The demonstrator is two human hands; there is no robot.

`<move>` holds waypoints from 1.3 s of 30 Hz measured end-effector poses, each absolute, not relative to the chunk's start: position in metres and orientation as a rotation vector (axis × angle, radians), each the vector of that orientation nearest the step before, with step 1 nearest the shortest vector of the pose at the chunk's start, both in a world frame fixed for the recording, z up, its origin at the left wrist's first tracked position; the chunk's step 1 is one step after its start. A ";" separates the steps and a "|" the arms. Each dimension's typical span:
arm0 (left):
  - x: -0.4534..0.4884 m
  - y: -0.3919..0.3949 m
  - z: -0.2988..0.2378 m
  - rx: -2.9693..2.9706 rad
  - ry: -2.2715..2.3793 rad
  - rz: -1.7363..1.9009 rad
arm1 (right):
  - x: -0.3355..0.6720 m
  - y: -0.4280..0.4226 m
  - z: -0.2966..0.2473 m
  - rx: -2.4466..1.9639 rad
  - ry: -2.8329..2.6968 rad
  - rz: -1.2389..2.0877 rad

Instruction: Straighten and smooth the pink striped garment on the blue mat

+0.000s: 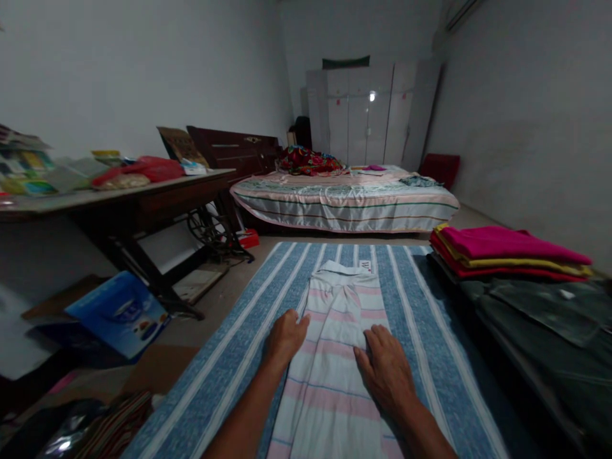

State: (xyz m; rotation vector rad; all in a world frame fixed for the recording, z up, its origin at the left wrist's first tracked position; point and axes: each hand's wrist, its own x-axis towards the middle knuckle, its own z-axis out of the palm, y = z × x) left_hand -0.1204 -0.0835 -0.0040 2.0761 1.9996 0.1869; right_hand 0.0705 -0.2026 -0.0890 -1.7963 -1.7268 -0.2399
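A white shirt [325, 395] with pink bands and thin blue lines lies folded into a long strip. Its collar [344, 269] points away from me, and a small white label [365, 265] with a dark letter sits beside it. My left hand [285, 336] rests at the shirt's left edge, thumb touching the cloth and fingers bent but apart from the thumb. On the right edge lies my right hand [386, 358], palm down, with thumb and fingers spread over the fabric. The shirt's near end runs out of view between my forearms.
Under the shirt is a blue-and-white striped cloth surface [248, 347]. At right stand folded pink, yellow and red cloths [516, 245] and dark green garments [549, 319]. A cluttered sewing table [157, 189] is at left, above a blue box [122, 312]. A bed [344, 204] stands ahead.
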 end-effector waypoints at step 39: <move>-0.047 -0.047 -0.017 2.466 1.870 0.239 | 0.059 -0.207 -0.075 -1.952 -1.725 -0.246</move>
